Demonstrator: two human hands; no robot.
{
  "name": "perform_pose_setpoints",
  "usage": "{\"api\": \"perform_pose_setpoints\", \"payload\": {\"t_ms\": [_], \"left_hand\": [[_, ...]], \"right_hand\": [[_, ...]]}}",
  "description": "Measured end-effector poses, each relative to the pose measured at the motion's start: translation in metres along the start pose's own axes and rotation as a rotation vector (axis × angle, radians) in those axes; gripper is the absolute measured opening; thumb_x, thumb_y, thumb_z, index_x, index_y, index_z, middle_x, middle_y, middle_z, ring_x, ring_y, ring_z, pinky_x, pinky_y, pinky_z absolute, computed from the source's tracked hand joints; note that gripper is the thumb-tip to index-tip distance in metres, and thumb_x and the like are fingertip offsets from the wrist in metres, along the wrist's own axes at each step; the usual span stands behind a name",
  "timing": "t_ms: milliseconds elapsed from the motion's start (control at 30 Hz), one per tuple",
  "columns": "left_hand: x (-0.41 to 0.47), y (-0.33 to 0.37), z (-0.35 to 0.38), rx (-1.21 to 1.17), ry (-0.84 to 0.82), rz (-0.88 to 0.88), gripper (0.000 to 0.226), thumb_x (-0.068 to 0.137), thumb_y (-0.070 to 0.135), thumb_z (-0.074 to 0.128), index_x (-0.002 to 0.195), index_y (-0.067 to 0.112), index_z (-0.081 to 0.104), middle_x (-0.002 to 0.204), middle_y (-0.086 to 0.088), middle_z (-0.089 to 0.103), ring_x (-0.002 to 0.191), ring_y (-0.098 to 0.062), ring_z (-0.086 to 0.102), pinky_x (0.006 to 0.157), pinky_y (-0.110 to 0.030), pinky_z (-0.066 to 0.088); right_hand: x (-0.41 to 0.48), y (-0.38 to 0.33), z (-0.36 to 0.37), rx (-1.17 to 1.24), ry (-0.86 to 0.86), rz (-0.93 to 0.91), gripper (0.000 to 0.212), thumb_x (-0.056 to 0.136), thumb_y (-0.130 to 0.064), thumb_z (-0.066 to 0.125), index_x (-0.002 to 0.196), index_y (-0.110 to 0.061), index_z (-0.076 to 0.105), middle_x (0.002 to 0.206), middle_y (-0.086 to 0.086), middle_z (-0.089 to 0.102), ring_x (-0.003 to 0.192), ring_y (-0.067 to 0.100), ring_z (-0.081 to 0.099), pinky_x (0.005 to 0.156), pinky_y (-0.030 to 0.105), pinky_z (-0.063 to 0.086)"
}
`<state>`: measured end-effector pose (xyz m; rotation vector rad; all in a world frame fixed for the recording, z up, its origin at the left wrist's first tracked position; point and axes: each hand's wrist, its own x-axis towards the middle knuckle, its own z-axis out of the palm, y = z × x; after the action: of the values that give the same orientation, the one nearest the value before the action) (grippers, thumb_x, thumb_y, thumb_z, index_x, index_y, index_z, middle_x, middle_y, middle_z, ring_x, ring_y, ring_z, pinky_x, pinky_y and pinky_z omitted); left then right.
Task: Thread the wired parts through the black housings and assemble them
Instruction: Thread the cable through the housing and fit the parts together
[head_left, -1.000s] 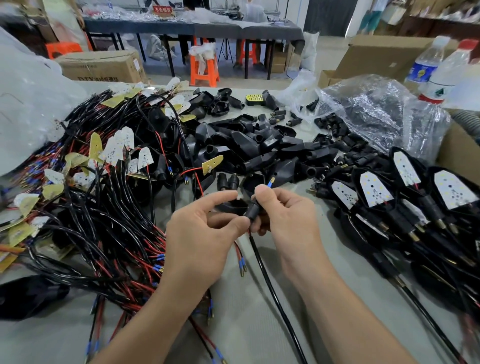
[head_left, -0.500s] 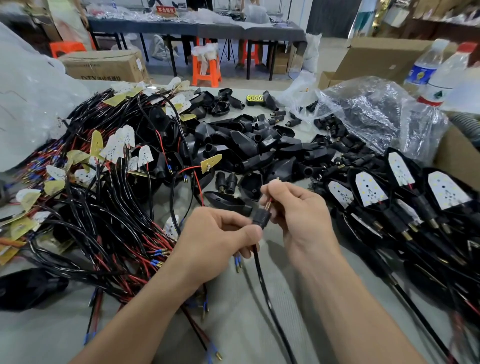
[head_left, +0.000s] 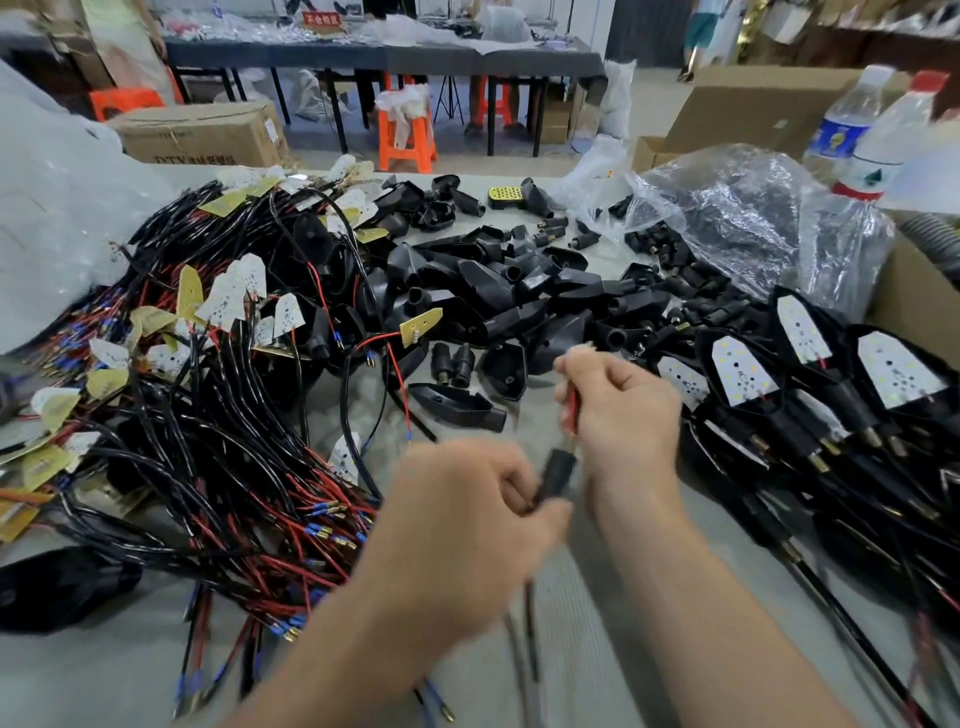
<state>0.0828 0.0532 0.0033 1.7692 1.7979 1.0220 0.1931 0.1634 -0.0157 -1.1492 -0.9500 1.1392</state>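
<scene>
My left hand (head_left: 462, 525) grips a small black tubular housing (head_left: 557, 474) low in the middle of the view. A black cable (head_left: 530, 623) hangs blurred below it. My right hand (head_left: 623, 410) pinches the red wire (head_left: 571, 410) that comes out of the housing's top and holds it above the housing. Both hands are motion-blurred. Loose black housings (head_left: 498, 296) lie heaped behind the hands. A tangle of wired parts (head_left: 218, 415) with white and yellow boards fills the left.
Assembled units (head_left: 810, 395) with white LED boards lie in a row at the right. A clear plastic bag (head_left: 727, 218) and two water bottles (head_left: 857, 135) stand at the back right, beside a cardboard box (head_left: 914, 306). A black bag (head_left: 52, 587) lies at the lower left.
My right hand has drawn the red wire upward out of the housing. My left hand has moved down and toward me with the housing.
</scene>
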Motion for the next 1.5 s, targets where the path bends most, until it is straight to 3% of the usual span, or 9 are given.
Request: {"api": "perform_pose_setpoints", "payload": {"t_ms": [100,233,367,567,933,1100,1200,1333,1500], "left_hand": [[-0.018,0.007,0.013,0.082,-0.148,-0.016,0.026,0.075,0.053,0.068,0.091,0.032,0.065,0.070,0.024,0.070,0.065,-0.004,0.066,0.061,-0.023,0.050],[-0.006,-0.001,0.007,-0.279,-0.264,-0.218,0.016,0.084,0.028,0.079,0.071,0.019,0.074,0.062,0.003,0.073,0.050,-0.007,0.060,0.056,-0.026,0.050],[0.016,-0.014,-0.011,-0.711,-0.059,-0.386,0.020,0.087,0.010,0.073,0.068,0.014,0.079,0.066,-0.014,0.073,0.054,-0.019,0.061,0.054,-0.024,0.052],[0.019,-0.024,-0.008,-0.630,0.010,-0.337,0.021,0.091,0.009,0.074,0.075,0.021,0.081,0.068,-0.013,0.074,0.054,-0.017,0.062,0.057,-0.027,0.054],[0.022,-0.019,0.000,-0.546,-0.078,-0.335,0.010,0.069,0.032,0.082,0.076,0.039,0.080,0.076,-0.005,0.078,0.074,-0.025,0.076,0.087,-0.049,0.060],[0.016,-0.031,-0.002,-0.213,0.168,-0.138,0.019,0.081,0.022,0.084,0.079,0.040,0.078,0.074,0.024,0.074,0.073,0.006,0.070,0.067,-0.009,0.050],[0.010,-0.031,0.000,-0.087,0.258,0.000,0.016,0.084,0.028,0.082,0.086,0.043,0.077,0.082,0.035,0.071,0.083,0.012,0.068,0.074,-0.005,0.048],[0.016,-0.035,-0.005,-0.257,0.218,-0.099,0.017,0.088,0.041,0.077,0.104,0.043,0.075,0.091,0.031,0.074,0.089,0.011,0.068,0.077,-0.003,0.045],[0.026,-0.040,-0.013,-0.703,0.098,-0.315,0.028,0.087,0.019,0.077,0.113,0.029,0.075,0.071,0.009,0.071,0.054,-0.008,0.059,0.055,-0.017,0.049]], "right_hand": [[0.018,-0.007,-0.013,0.219,0.090,0.115,0.030,0.099,-0.012,0.064,0.070,-0.011,0.069,0.054,0.000,0.060,0.043,0.008,0.045,0.041,0.018,0.037],[0.029,-0.009,-0.021,0.416,0.152,0.140,0.027,0.104,-0.012,0.057,0.078,-0.006,0.062,0.057,0.000,0.061,0.046,0.008,0.054,0.042,0.018,0.042],[0.033,-0.014,-0.025,0.537,0.071,0.191,0.035,0.105,-0.029,0.055,0.080,-0.007,0.066,0.064,0.007,0.067,0.049,0.014,0.058,0.048,0.022,0.047],[0.000,-0.003,-0.005,0.021,-0.518,0.231,0.020,0.085,-0.028,0.069,0.086,-0.012,0.081,0.080,0.008,0.068,0.062,0.013,0.056,0.055,0.021,0.046],[0.017,-0.010,-0.020,0.275,0.018,-0.003,0.035,0.103,-0.020,0.059,0.071,-0.016,0.073,0.066,0.005,0.067,0.050,0.012,0.051,0.050,0.024,0.040],[0.008,-0.004,-0.022,0.141,-0.367,0.222,0.038,0.092,-0.048,0.064,0.090,-0.012,0.077,0.071,0.007,0.068,0.051,0.014,0.054,0.049,0.023,0.042],[-0.009,0.005,-0.016,-0.119,-0.679,0.216,0.018,0.081,-0.026,0.069,0.091,-0.014,0.078,0.059,0.004,0.062,0.049,0.013,0.054,0.046,0.020,0.041],[-0.006,0.000,-0.012,0.075,-0.521,0.199,0.009,0.091,-0.008,0.067,0.083,-0.005,0.071,0.060,0.007,0.063,0.048,0.014,0.056,0.050,0.024,0.045],[0.003,-0.006,-0.020,0.199,-0.369,0.199,0.011,0.095,-0.004,0.064,0.086,-0.011,0.064,0.067,0.006,0.063,0.051,0.015,0.056,0.050,0.024,0.045]]}}
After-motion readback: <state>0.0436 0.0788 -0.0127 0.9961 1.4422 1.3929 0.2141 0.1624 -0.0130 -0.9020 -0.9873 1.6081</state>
